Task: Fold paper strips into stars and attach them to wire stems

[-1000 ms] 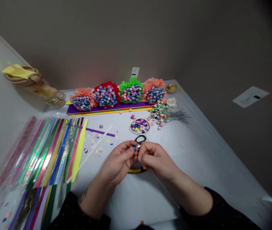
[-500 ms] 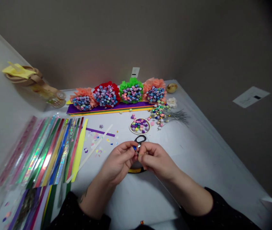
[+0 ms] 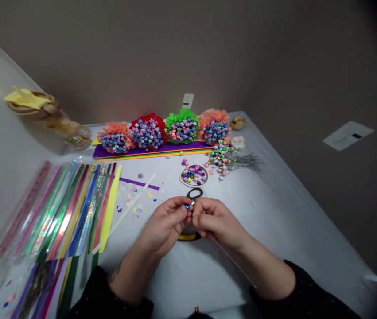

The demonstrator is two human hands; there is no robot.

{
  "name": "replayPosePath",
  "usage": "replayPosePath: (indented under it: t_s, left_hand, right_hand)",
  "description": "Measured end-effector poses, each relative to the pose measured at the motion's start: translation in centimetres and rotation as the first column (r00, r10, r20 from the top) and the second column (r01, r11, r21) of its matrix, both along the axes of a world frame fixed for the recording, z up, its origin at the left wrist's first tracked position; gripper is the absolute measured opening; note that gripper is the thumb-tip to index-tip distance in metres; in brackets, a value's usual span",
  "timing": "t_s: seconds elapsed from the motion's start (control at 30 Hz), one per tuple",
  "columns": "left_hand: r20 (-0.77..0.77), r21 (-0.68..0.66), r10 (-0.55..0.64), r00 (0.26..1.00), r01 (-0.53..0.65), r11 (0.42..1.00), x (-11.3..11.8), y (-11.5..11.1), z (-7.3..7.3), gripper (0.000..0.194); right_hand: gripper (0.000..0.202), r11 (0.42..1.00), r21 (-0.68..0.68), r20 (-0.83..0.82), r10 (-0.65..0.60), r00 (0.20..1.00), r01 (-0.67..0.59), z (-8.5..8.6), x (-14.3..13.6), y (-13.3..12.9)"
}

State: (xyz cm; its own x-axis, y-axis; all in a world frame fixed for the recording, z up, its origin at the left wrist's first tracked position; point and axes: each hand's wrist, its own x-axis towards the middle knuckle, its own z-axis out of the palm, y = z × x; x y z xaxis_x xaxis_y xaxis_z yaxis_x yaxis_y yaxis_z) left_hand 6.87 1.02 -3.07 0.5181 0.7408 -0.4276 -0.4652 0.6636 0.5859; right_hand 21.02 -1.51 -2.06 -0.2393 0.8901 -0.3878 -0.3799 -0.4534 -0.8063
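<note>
My left hand (image 3: 166, 223) pinches a small shiny blue piece (image 3: 187, 206) between thumb and forefinger. Touching or nearly touching it, my right hand (image 3: 216, 221) is closed on a thin wire (image 3: 231, 258), which runs down toward my right sleeve. Black scissors (image 3: 195, 193) lie under and behind both hands; one handle shows above the fingers and a yellow-lined one below. Just past the scissors, a small round dish (image 3: 181, 179) holds purple, pink and yellow paper stars.
Four star bouquets in crepe paper, such as the red one (image 3: 146, 130), stand at the back on purple sheets (image 3: 100, 151). Wires (image 3: 246, 162) and loose stars lie to their right. Shiny strips (image 3: 64, 212) and paper scraps (image 3: 137, 208) cover the left; a basket (image 3: 32, 106) stands far left.
Both hands keep nearly the same place and grip. The thin wire below my right hand has shifted slightly.
</note>
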Motion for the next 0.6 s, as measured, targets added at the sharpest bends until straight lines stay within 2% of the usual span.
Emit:
replayPosePath:
  t_s: [0.2,0.3,0.4,0.47,0.53,0.6]
  left_hand:
    - [-0.035,0.004,0.038,0.999,-0.037,0.999,0.1,0.0,0.2,0.021]
    - [-0.113,0.1,0.072,0.991,-0.061,0.993,0.1,-0.1,-0.2,0.021]
    - [-0.253,0.251,0.091,0.963,-0.025,0.968,0.0,-0.2,-0.7,0.019]
    - [-0.304,0.298,0.1,0.947,-0.005,0.954,-0.1,-0.3,-0.8,0.02]
    - [-0.295,0.299,0.112,0.949,-0.02,0.954,-0.2,-0.3,-0.7,0.027]
    - [-0.275,0.281,0.111,0.955,-0.031,0.959,-0.3,-0.3,-0.5,0.032]
  right_hand:
    - [0.004,1.0,-0.015,-0.023,0.008,1.0,-0.008,-0.1,0.0,0.0]
    - [0.004,1.0,0.011,0.035,0.016,0.999,-0.017,0.0,0.0,-0.1]
    - [0.007,0.98,0.2,0.29,-0.053,0.956,-0.006,0.4,0.2,-0.2]
    - [0.011,0.924,0.381,0.491,-0.166,0.855,-0.039,0.6,0.3,-0.4]
    - [0.014,0.86,0.501,0.596,-0.263,0.759,-0.095,0.6,0.3,-0.6]
    - [0.016,0.815,0.564,0.624,-0.317,0.714,-0.131,0.5,0.3,-0.8]
